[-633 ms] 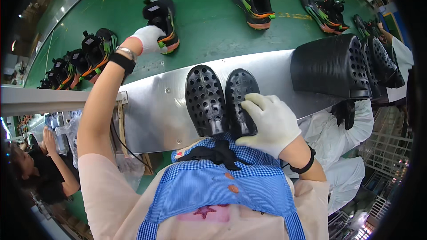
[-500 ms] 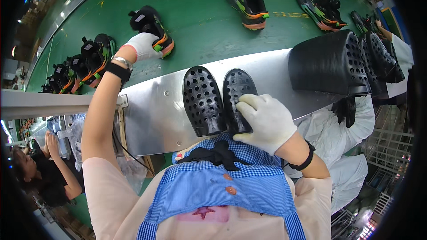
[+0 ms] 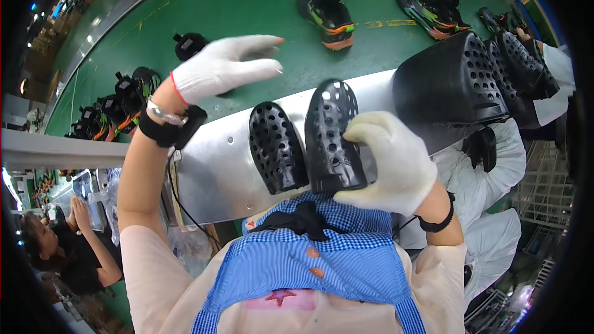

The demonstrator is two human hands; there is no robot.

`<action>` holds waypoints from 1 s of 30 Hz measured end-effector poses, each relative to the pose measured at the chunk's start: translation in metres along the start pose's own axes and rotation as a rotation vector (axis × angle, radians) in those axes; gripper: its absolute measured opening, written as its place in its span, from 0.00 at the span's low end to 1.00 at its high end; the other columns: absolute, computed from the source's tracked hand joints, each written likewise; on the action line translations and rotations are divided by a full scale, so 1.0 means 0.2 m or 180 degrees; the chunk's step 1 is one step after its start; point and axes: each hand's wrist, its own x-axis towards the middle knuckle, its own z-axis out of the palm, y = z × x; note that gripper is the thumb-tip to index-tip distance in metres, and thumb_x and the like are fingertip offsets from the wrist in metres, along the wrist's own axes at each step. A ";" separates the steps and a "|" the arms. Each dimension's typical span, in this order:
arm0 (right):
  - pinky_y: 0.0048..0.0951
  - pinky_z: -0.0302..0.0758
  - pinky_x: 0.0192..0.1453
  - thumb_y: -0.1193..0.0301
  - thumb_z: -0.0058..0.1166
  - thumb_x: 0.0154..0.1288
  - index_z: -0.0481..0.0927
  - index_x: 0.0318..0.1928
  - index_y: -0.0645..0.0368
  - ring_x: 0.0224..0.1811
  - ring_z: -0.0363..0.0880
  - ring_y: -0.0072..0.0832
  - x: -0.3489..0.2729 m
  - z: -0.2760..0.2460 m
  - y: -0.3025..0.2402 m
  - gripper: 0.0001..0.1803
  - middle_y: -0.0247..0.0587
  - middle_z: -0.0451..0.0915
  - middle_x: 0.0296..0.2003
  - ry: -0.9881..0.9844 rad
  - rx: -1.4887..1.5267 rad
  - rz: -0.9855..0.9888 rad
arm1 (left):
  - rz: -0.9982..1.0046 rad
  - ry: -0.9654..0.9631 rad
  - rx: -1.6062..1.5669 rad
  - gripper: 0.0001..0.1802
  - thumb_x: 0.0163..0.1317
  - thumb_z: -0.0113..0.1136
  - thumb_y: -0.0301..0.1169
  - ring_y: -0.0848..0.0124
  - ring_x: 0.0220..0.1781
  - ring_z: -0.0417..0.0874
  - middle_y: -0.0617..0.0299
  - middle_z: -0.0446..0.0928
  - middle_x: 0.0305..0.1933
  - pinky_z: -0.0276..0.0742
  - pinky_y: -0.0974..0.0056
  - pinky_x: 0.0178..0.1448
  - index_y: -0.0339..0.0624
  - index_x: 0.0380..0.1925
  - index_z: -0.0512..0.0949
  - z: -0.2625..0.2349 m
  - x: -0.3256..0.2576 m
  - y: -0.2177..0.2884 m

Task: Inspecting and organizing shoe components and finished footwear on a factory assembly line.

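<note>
My right hand [image 3: 399,164], in a white knit glove, grips the right-hand one of two black perforated plastic shoe forms. This shoe form [image 3: 328,127] looks raised off the metal ledge, fingers on its side and thumb by its heel. Beside it, the left shoe form [image 3: 272,145] lies on the ledge, untouched. My left hand [image 3: 223,73], also gloved, hovers over the green surface with its fingers stretched out and nothing in them. Behind that hand a black sneaker [image 3: 190,45] is mostly hidden; only its top part shows.
A metal ledge [image 3: 213,179] runs along the green surface [image 3: 260,12]. Sneakers with orange and green soles stand there: one sneaker [image 3: 328,15] ahead, several at left and right. More black forms [image 3: 433,86] are stacked at right. A co-worker [image 3: 68,247] sits at left; another person's sleeve [image 3: 557,71] shows at right.
My left hand has let go of the sneaker and moved right, its fingers opening. My right hand has lifted the right shoe form toward me. The sneakers appear shifted slightly in the picture.
</note>
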 end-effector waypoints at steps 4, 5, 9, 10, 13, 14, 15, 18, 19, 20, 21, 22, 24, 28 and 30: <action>0.38 0.76 0.51 0.65 0.74 0.34 0.75 0.49 0.58 0.48 0.77 0.44 0.10 -0.08 -0.08 0.36 0.44 0.77 0.48 0.0559 0.0230 -0.0735 | 0.0593 -0.1149 -0.2383 0.61 0.51 0.64 0.64 0.59 0.67 0.71 0.45 0.69 0.66 0.65 0.57 0.71 0.34 0.72 0.50 0.13 0.05 0.10; 0.39 0.75 0.53 0.66 0.73 0.35 0.75 0.49 0.58 0.48 0.77 0.44 0.12 -0.08 -0.09 0.35 0.44 0.76 0.49 0.0618 0.0258 -0.0884 | 0.0496 -0.1257 -0.2632 0.61 0.51 0.65 0.63 0.59 0.66 0.72 0.45 0.69 0.65 0.66 0.57 0.71 0.34 0.72 0.49 0.15 0.04 0.17; 0.38 0.74 0.55 0.68 0.71 0.40 0.74 0.53 0.61 0.50 0.76 0.45 0.15 -0.05 -0.03 0.35 0.45 0.75 0.51 0.0810 0.0156 -0.0856 | 0.0344 -0.0829 -0.2954 0.48 0.55 0.67 0.54 0.61 0.60 0.77 0.51 0.74 0.58 0.72 0.58 0.66 0.36 0.66 0.60 0.16 0.04 0.21; 0.39 0.74 0.55 0.66 0.70 0.43 0.73 0.54 0.62 0.50 0.76 0.46 0.15 -0.03 0.00 0.35 0.47 0.75 0.50 0.0882 0.0397 -0.0620 | 0.0347 -0.0484 -0.2889 0.42 0.56 0.66 0.51 0.63 0.58 0.78 0.53 0.76 0.56 0.73 0.58 0.65 0.37 0.63 0.63 0.15 0.05 0.21; 0.40 0.73 0.55 0.63 0.68 0.49 0.71 0.56 0.65 0.49 0.76 0.48 0.16 0.00 0.04 0.34 0.52 0.76 0.48 0.0761 0.0668 0.0078 | 0.0209 0.0042 -0.2141 0.29 0.59 0.63 0.41 0.69 0.51 0.80 0.58 0.78 0.51 0.75 0.62 0.59 0.38 0.57 0.69 0.14 0.07 0.25; 0.41 0.73 0.55 0.61 0.67 0.52 0.71 0.56 0.66 0.49 0.76 0.49 0.17 0.00 0.05 0.34 0.54 0.76 0.46 0.0529 0.0703 0.0547 | 0.0214 0.0141 -0.1945 0.27 0.59 0.63 0.39 0.71 0.50 0.80 0.59 0.78 0.50 0.75 0.63 0.58 0.38 0.56 0.70 0.14 0.08 0.25; 0.41 0.73 0.54 0.59 0.64 0.54 0.71 0.56 0.65 0.48 0.76 0.48 0.17 0.02 0.07 0.33 0.56 0.77 0.43 0.0686 0.0631 0.0547 | 0.0224 0.0132 -0.1926 0.27 0.59 0.63 0.39 0.71 0.50 0.80 0.59 0.78 0.50 0.75 0.63 0.58 0.38 0.56 0.70 0.15 0.10 0.25; 0.42 0.74 0.52 0.60 0.64 0.54 0.72 0.54 0.65 0.46 0.77 0.48 0.20 0.01 0.15 0.30 0.56 0.77 0.43 0.0757 0.0652 0.0739 | 0.0151 0.0302 -0.2051 0.22 0.61 0.62 0.34 0.73 0.48 0.79 0.62 0.79 0.48 0.75 0.65 0.56 0.37 0.53 0.72 0.18 0.16 0.27; 0.42 0.75 0.51 0.60 0.64 0.55 0.73 0.51 0.63 0.45 0.78 0.49 0.22 0.00 0.15 0.28 0.55 0.78 0.41 0.0676 0.0767 0.0910 | 0.0136 0.0332 -0.2121 0.21 0.62 0.61 0.32 0.73 0.48 0.79 0.62 0.79 0.47 0.74 0.65 0.57 0.36 0.53 0.72 0.18 0.18 0.27; 0.42 0.75 0.51 0.60 0.64 0.55 0.73 0.51 0.63 0.45 0.78 0.49 0.22 0.00 0.16 0.28 0.55 0.78 0.41 0.0681 0.0777 0.0904 | 0.0118 0.0362 -0.2193 0.19 0.62 0.61 0.30 0.73 0.48 0.79 0.63 0.79 0.46 0.74 0.65 0.57 0.36 0.52 0.72 0.18 0.20 0.28; 0.41 0.75 0.51 0.59 0.64 0.55 0.73 0.51 0.63 0.45 0.79 0.49 0.20 0.02 0.15 0.28 0.55 0.78 0.40 0.0779 0.0676 0.0996 | 0.0186 0.0388 -0.2144 0.19 0.62 0.61 0.30 0.74 0.47 0.79 0.63 0.79 0.46 0.75 0.65 0.56 0.36 0.52 0.72 0.19 0.22 0.29; 0.41 0.75 0.51 0.58 0.64 0.55 0.73 0.50 0.63 0.45 0.79 0.49 0.19 0.02 0.16 0.28 0.56 0.79 0.40 0.0874 0.0577 0.1098 | 0.0172 0.0384 -0.2138 0.19 0.62 0.61 0.30 0.74 0.47 0.79 0.63 0.79 0.46 0.75 0.65 0.56 0.36 0.52 0.72 0.21 0.24 0.31; 0.41 0.77 0.48 0.56 0.64 0.55 0.73 0.51 0.62 0.44 0.81 0.48 0.20 0.00 0.16 0.29 0.55 0.80 0.39 0.0854 0.0517 0.1096 | 0.0273 0.0290 -0.2489 0.19 0.61 0.63 0.33 0.76 0.47 0.78 0.65 0.78 0.45 0.74 0.66 0.55 0.39 0.51 0.73 0.24 0.29 0.36; 0.41 0.80 0.38 0.56 0.65 0.55 0.75 0.47 0.59 0.34 0.84 0.46 0.15 0.02 0.25 0.26 0.50 0.83 0.32 0.1302 0.0284 0.1342 | -0.0049 -0.0470 -0.1963 0.23 0.62 0.64 0.37 0.73 0.52 0.79 0.61 0.78 0.50 0.77 0.65 0.55 0.38 0.52 0.73 0.19 0.42 0.36; 0.40 0.80 0.35 0.56 0.64 0.55 0.78 0.42 0.57 0.30 0.84 0.44 0.11 0.03 0.31 0.21 0.48 0.82 0.27 0.1341 -0.0116 0.1422 | 0.0095 -0.0770 -0.1884 0.23 0.63 0.63 0.42 0.72 0.52 0.79 0.60 0.79 0.50 0.77 0.65 0.55 0.37 0.51 0.74 0.19 0.52 0.31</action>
